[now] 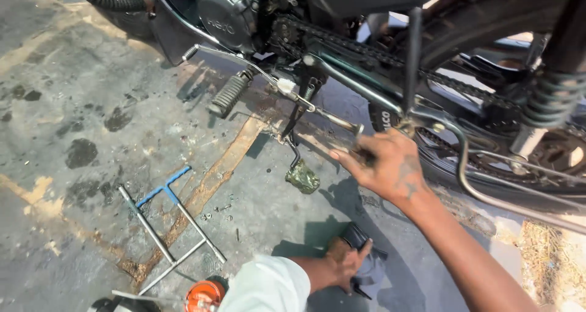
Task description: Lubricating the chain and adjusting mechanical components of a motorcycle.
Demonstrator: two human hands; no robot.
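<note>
My right hand pinches a small dark part by the chain — stiff, greasy, likely slippery; left hand grips a dark rag — soft.

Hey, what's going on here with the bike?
A person crouches beside a parked motorcycle on stained concrete. The right hand reaches in under the drive chain, near the footrest bracket, gripping something small and dark that is too blurred to identify. The left hand rests on a dark cloth on the ground. Two T-handle wrenches lie to the left, with the side stand down.
</note>
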